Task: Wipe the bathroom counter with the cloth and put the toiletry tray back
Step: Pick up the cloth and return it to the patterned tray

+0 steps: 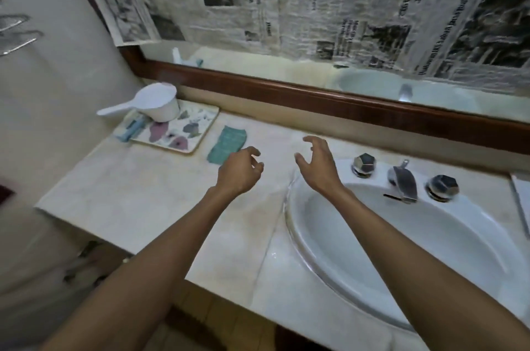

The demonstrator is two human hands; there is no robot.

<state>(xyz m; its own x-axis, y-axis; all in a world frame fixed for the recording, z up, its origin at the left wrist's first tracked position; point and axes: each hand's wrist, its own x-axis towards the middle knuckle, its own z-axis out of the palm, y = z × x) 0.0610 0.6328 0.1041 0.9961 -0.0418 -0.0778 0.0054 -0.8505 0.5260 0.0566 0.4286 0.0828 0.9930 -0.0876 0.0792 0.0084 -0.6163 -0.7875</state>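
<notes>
A folded teal cloth [227,144] lies flat on the pale marble counter [149,195], just right of the toiletry tray [200,132]. The tray is square with a floral print and sits at the counter's back left corner. On it stand a white scoop cup [155,102] and a blue tube [132,128]. My left hand [239,170] hovers just right of the cloth's near end, fingers loosely curled, holding nothing. My right hand [315,161] hovers over the counter beside the sink's back left rim, fingers spread and empty.
A white oval sink [464,239] fills the counter's right side, with a chrome tap [404,183] between two faceted knobs [363,165] [442,186]. A mirror with a dark wooden frame [286,89], covered in newspaper, runs along the back. A flat white object [520,195] lies at the far right.
</notes>
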